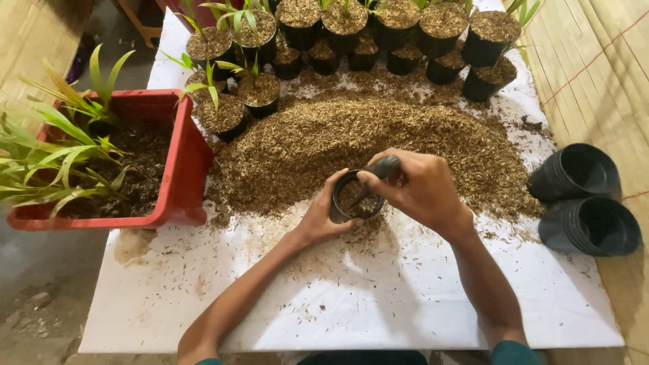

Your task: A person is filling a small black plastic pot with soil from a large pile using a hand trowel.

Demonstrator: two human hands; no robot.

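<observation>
Black plastic pot (354, 200), small and round, partly filled with brown husk, is held at the middle of the white sheet (378, 304), at the near edge of the husk heap (365, 145). It is gripped by the left hand (323, 213), fingers curled round its side. The right hand (422, 189) is closed on a dark scoop (384, 167) over the rim. Filled pots (378, 27) are ranked along the far edge; two stacks of empty pots (585, 199) lie off the right edge. A red tray (177, 169) of soil and seedlings (54, 155) overlaps the left edge.
</observation>
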